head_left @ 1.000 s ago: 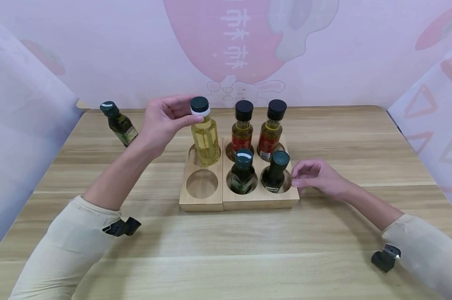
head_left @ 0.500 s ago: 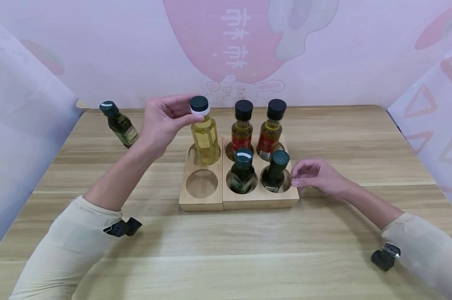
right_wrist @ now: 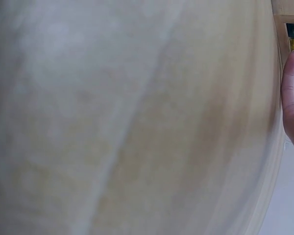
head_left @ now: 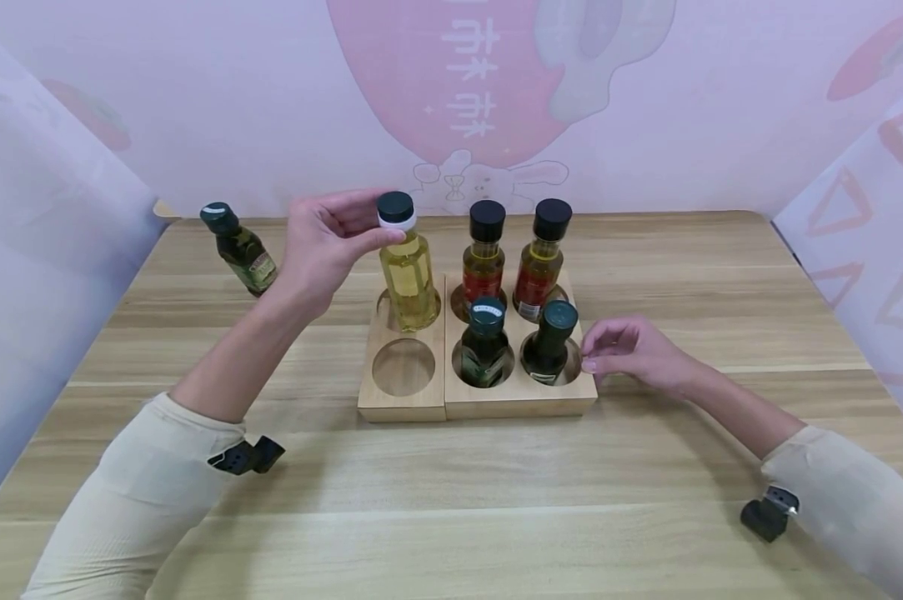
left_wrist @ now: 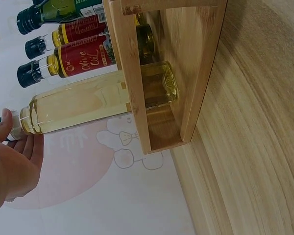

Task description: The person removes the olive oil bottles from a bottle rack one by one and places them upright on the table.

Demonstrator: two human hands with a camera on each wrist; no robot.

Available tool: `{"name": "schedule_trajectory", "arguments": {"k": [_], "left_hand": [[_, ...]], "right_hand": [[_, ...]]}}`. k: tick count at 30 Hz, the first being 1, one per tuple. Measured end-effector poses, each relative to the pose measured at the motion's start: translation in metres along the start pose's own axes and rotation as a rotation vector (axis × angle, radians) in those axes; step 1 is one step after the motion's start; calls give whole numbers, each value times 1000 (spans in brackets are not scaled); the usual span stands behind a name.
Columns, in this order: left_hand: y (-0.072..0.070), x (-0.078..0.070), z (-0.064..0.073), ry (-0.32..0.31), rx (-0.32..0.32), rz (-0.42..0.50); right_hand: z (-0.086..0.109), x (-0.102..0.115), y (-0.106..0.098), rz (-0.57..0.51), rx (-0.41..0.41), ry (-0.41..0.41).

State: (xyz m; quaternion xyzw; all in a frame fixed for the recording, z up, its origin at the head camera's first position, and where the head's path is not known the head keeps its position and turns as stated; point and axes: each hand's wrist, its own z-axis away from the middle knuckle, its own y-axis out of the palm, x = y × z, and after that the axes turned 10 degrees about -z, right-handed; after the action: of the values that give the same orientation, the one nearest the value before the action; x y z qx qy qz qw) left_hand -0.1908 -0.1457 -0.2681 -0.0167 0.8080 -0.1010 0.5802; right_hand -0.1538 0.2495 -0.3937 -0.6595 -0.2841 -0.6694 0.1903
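The place looks like a small screened tabletop booth; whether it stands in a home, office or studio cannot be told. A wood-grain table (head_left: 451, 500) fills the floor of the view, with pale backdrop sheeting (head_left: 256, 108) along its far edge and more at left and right. A large pink print, white characters, a line-drawn rabbit (head_left: 484, 182) and, at right, red outlined triangles (head_left: 845, 204) decorate it. An olive oil bottle (left_wrist: 88, 55) in a wooden rack (head_left: 403, 414) is kitchen-like.
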Motion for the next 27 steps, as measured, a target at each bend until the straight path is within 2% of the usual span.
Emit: {"name": "schedule_trajectory", "arguments": {"k": [27], "left_hand": [[-1, -8, 0, 8, -35, 29]], "right_hand": [[0, 3, 2, -12, 0, 12]]}}
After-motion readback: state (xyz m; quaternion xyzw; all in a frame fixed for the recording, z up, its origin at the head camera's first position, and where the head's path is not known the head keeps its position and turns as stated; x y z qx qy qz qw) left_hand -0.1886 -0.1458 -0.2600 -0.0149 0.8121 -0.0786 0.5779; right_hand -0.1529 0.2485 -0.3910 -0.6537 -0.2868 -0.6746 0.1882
